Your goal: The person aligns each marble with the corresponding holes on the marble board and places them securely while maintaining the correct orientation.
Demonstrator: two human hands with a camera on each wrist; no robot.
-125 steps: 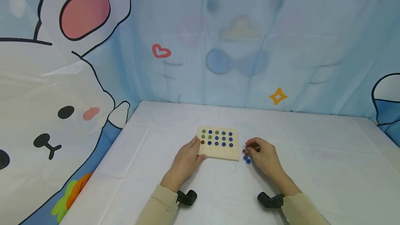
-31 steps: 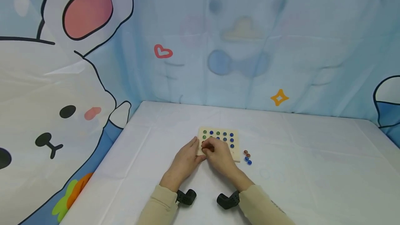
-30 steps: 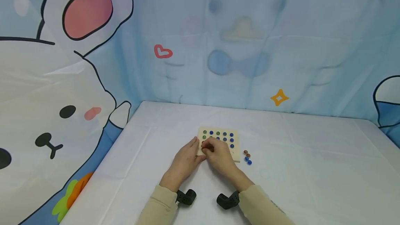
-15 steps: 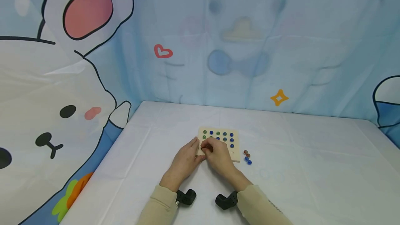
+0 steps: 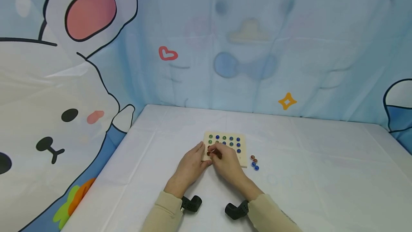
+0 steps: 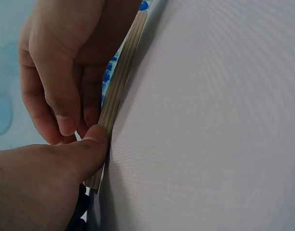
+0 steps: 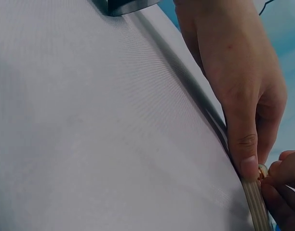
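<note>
On the white table lies a pale wooden board with rows of hollows, many filled with green and blue marbles. My left hand grips its near left corner, thumb along the front edge, as the left wrist view also shows. Over the board's left part is my right hand, its fingers loosely bent and hiding several hollows. A brown marble sits in the front row's left hollow, just beside the right fingertips. In the right wrist view this marble shows between the left thumb and the right fingers; whether they touch it is unclear.
Several loose marbles lie right of the board, among them a brown marble and a blue marble. Black camera mounts are strapped to both wrists. Behind the table hangs a blue printed curtain.
The right hand came from the loose marbles to the board's front left hollow with a brown marble. Its fingertips have just parted from it slightly; the marble now shows. The left hand stayed put.
</note>
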